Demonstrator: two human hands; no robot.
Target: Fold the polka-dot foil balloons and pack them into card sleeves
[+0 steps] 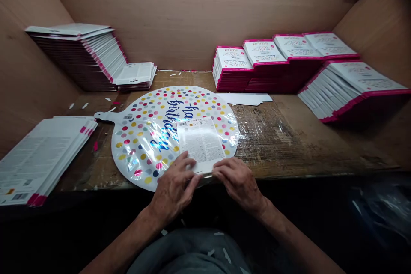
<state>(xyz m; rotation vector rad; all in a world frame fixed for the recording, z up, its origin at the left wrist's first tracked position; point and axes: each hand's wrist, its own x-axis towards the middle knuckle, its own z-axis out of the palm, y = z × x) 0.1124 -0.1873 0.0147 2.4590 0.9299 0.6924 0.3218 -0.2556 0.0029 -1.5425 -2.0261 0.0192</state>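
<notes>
A flat white foil balloon [144,128] with coloured dots and blue "birthday" lettering lies on the bench, its tail pointing left. On top of it rests a white printed packet [202,141], with small text and a barcode facing up. At the packet's near left corner is my left hand [175,182], its thumb and fingers closed on the edge. My right hand [237,182] pinches the near right corner with curled fingers. The fingertips hide parts of the packet's near edge.
Stacks of white packets [77,55] stand at back left, with more packets [41,154] at front left. Pink-edged packet stacks [266,58] line the back right. White strips [245,98] lie behind the balloon. Wooden panels [192,13] enclose the taped cardboard bench top [272,141].
</notes>
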